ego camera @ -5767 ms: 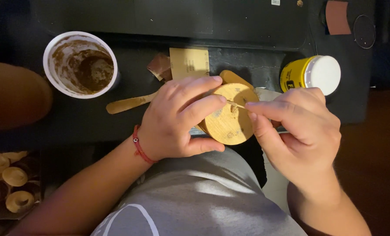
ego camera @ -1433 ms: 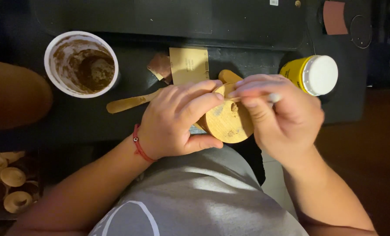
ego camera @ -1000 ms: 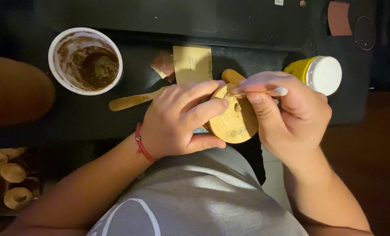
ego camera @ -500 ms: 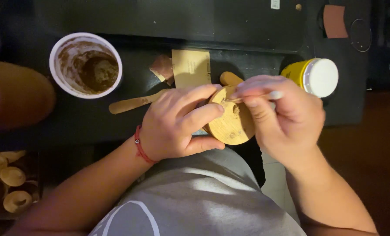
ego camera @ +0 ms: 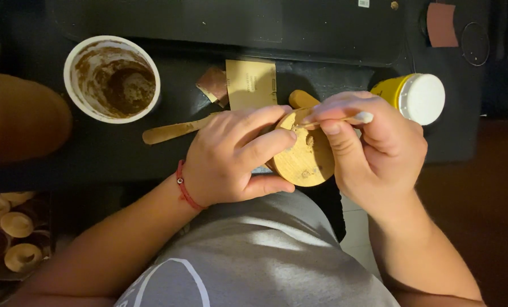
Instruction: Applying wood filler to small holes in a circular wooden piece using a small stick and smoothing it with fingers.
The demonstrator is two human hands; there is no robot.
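Wooden disc (ego camera: 306, 152) sits gripped in left hand (ego camera: 231, 156) at bench's near edge, w/ right hand (ego camera: 373, 150) pinching a thin stick (ego camera: 345, 119) on its face; the stick could prob. slip & smear filler.

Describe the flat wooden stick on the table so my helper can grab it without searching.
On the dark table, find the white cup of brown paste. Just right of and below it, near the left hand, lies the wooden stick: long, flat, pale, unlike the square sandpaper sheet.

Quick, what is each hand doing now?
Left hand: closed around the round wooden piece.
Right hand: pinching a thin stick, tip on the wood.
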